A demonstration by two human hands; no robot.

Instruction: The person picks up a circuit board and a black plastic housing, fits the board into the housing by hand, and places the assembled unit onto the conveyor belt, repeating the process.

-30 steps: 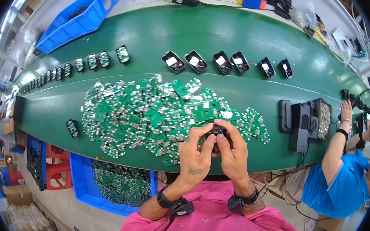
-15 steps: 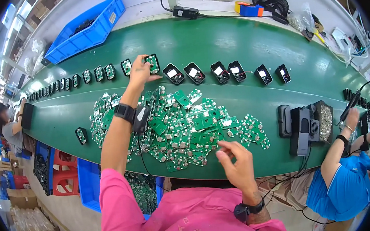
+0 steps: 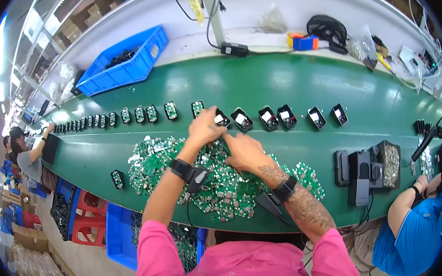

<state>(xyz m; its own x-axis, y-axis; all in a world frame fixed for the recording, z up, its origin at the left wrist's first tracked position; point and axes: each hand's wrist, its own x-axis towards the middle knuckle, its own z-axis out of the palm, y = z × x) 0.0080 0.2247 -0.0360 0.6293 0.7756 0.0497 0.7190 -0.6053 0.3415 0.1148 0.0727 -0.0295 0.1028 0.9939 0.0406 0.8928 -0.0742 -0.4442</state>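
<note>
My left hand (image 3: 205, 128) is closed on the near left edge of a small black plastic housing (image 3: 223, 118) with a white part inside. Close beside it, my right hand (image 3: 245, 151) hangs over a heap of green circuit boards (image 3: 218, 191), thumb and index finger apart; I see nothing held in it. To the left of the gripped housing stands one with a green board in it (image 3: 197, 108). Rightward along the row are several housings without a green board on top, the nearest being a black housing (image 3: 241, 119).
Filled housings (image 3: 139, 114) run off to the left, where another person (image 3: 27, 149) sits. One lone filled housing (image 3: 117, 179) lies left of the heap. A blue crate (image 3: 120, 73) stands behind. At right are a grey device (image 3: 359, 178) and a person in blue (image 3: 413, 231).
My left hand has left the filled housing and moved right to one without a board. My right hand has moved up and left beside it. The view has tilted upward.
</note>
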